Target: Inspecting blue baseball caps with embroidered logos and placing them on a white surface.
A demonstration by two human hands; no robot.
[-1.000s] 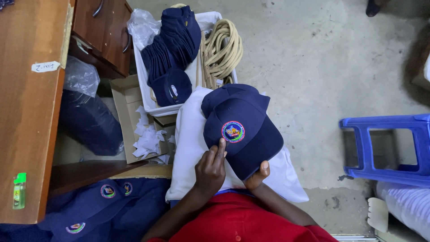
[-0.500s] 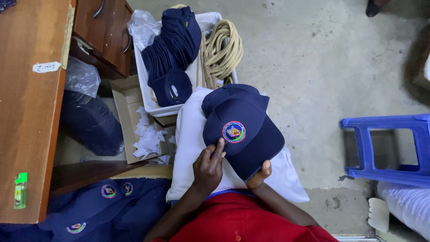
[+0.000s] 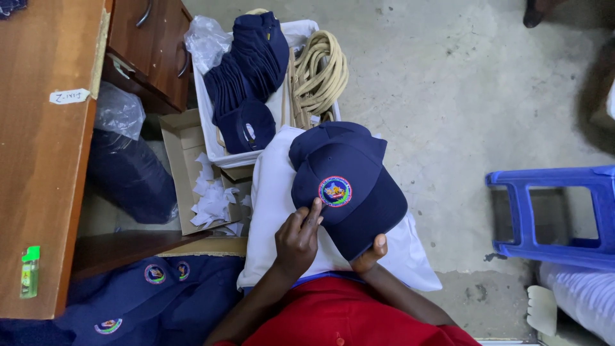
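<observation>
The left hand (image 3: 296, 240) pinches the dark blue cloth cap (image 3: 349, 192) by its round badge — the right hand (image 3: 370, 253) cups it underneath. More blue caps (image 3: 246, 70) sit stacked in the white plastic tub (image 3: 208, 125).

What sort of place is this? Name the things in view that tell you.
Probably a small cap-making or cap-finishing workshop: a crate holds stacked navy caps, more badged caps lie nearby, and both hands hold one cap.
</observation>
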